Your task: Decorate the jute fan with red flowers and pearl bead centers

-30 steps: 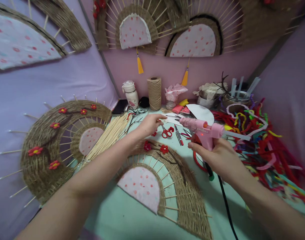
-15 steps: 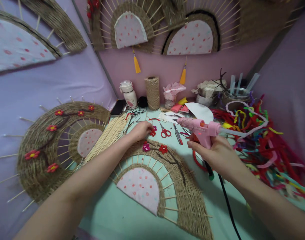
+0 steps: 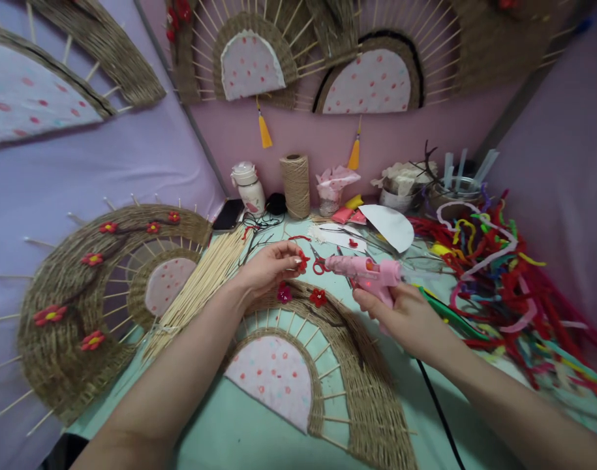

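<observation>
Left hand: the left hand [image 3: 271, 264] pinches a red flower [image 3: 303, 262] between thumb and fingers, above the table fan's top edge.
Right hand: the right hand [image 3: 406, 313] is wrapped around the handle of a pink glue gun [image 3: 369, 271]; its nozzle points at the flower, near but apart.
Table fan: the table fan [image 3: 376, 385] lies in front of the person, two flowers and a dark twig on its woven band.
Tabletop: pale green table [image 3: 205, 424], bare at the front left; a black cord [image 3: 440, 411] crosses its right part.
Left side: a bundle of thin sticks [image 3: 200, 287] lies beside a second woven fan [image 3: 77, 313] with red flowers.
Middle: scissors [image 3: 320, 264] show just behind the nozzle; a white card [image 3: 389, 228] lies farther back.
Right side: a tangled heap of pipe cleaners [image 3: 523, 281].
Back row: phone [image 3: 228, 215], white bottle [image 3: 250, 192], twine spool [image 3: 295, 189], jar [image 3: 457, 196] holding clear sticks.
Walls: pink back wall [image 3: 229, 137] with hung fans and two yellow tassels [image 3: 265, 132]; lilac left wall [image 3: 132, 150].
</observation>
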Demonstrator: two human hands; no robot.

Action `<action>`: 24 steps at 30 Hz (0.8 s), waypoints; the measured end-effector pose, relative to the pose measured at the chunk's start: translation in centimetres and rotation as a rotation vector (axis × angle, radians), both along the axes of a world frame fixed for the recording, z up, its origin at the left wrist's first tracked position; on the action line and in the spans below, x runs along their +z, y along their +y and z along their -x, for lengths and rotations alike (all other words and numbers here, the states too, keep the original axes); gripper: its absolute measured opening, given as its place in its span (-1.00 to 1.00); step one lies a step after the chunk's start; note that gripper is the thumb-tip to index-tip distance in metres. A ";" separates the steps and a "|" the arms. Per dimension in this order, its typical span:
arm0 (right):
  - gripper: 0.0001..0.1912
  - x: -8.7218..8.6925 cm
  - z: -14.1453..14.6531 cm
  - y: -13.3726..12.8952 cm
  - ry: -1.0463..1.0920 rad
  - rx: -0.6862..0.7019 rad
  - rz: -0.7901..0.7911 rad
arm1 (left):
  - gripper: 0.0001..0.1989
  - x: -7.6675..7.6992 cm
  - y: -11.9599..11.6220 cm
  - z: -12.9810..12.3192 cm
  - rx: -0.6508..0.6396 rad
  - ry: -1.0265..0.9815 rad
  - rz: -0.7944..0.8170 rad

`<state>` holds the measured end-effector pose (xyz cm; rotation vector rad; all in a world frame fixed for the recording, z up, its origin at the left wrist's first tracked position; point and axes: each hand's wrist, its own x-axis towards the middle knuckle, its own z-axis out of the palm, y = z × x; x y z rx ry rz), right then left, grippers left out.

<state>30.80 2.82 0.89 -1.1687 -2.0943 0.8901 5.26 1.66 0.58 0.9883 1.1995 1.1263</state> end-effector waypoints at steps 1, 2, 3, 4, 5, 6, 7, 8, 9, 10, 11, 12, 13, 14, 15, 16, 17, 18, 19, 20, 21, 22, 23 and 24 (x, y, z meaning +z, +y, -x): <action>-0.55 0.0 0.0 -0.2 0.017 0.020 0.015 | -0.75 -0.2 -0.3 -0.3 0.004 -0.071 0.027; -0.52 -0.1 0.0 -0.3 0.041 0.041 0.037 | -0.73 -0.4 -0.5 -0.6 0.005 -0.123 0.050; -0.49 -0.1 0.0 -0.5 0.066 0.060 0.059 | -0.71 -0.7 -0.7 -0.8 0.005 -0.159 0.070; -0.48 -0.1 0.0 -0.6 0.091 0.066 0.071 | -0.69 -1.0 -0.7 -0.9 0.003 -0.185 0.085; -0.48 -0.1 0.0 -0.6 0.109 0.064 0.077 | -0.67 -1.3 -0.8 -0.9 0.004 -0.203 0.097; -0.47 -0.1 0.0 -0.7 0.119 0.057 0.082 | -0.66 -1.5 -0.7 -1.0 0.006 -0.212 0.105; -0.47 -0.2 -0.1 -0.7 0.124 0.049 0.083 | -0.66 -1.7 -0.7 -1.0 0.011 -0.214 0.111; -0.47 -0.3 -0.1 -0.7 0.124 0.042 0.083 | -0.65 -1.8 -0.7 -0.9 0.019 -0.212 0.115; -0.47 -0.3 -0.1 -0.7 0.122 0.037 0.081 | -0.65 -1.9 -0.6 -0.9 0.028 -0.209 0.118; -0.48 -0.4 -0.1 -0.6 0.120 0.035 0.080 | -0.65 -1.9 -0.6 -0.9 0.034 -0.206 0.121; -0.48 -0.4 -0.1 -0.6 0.119 0.038 0.079 | -0.65 -1.9 -0.6 -0.9 0.038 -0.203 0.124; -0.48 -0.4 0.0 -0.6 0.117 0.039 0.080 | -0.65 -1.8 -0.7 -1.0 0.040 -0.200 0.126; -0.49 -0.4 0.0 -0.5 0.114 0.040 0.083 | -0.65 -1.8 -0.7 -1.0 0.041 -0.197 0.127; -0.49 -0.4 0.0 -0.5 0.109 0.041 0.086 | -0.66 -1.8 -0.7 -1.0 0.040 -0.194 0.127; -0.50 -0.4 0.0 -0.5 0.103 0.041 0.087 | -0.66 -1.8 -0.7 -1.1 0.037 -0.191 0.128; -0.50 -0.4 0.0 -0.5 0.098 0.040 0.082 | -0.66 -1.8 -0.7 -1.1 0.037 -0.189 0.128; -0.50 -0.5 0.0 -0.5 0.095 0.038 0.073 | -0.65 -1.9 -0.7 -1.1 0.039 -0.188 0.128; -0.50 -0.5 0.0 -0.5 0.095 0.037 0.062 | -0.65 -1.9 -0.7 -1.1 0.039 -0.188 0.128; -0.50 -0.5 0.0 -0.5 0.096 0.035 0.050 | -0.65 -2.0 -0.7 -1.1 0.039 -0.189 0.128; -0.51 -0.5 0.0 -0.5 0.097 0.034 0.042 | -0.66 -2.0 -0.7 -1.0 0.040 -0.191 0.126; -0.51 -0.5 0.0 -0.5 0.097 0.032 0.038 | -0.66 -2.1 -0.6 -1.0 0.040 -0.192 0.123; -0.51 -0.5 0.0 -0.5 0.096 0.029 0.035 | -0.67 -2.1 -0.6 -1.0 0.042 -0.192 0.120; -0.51 -0.6 0.0 -0.5 0.092 0.028 0.036 | -0.67 -2.1 -0.6 -1.0 0.044 -0.191 0.119; -0.51 -0.6 0.0 -0.5 0.087 0.030 0.039 | -0.67 -2.2 -0.6 -0.9 0.048 -0.191 0.119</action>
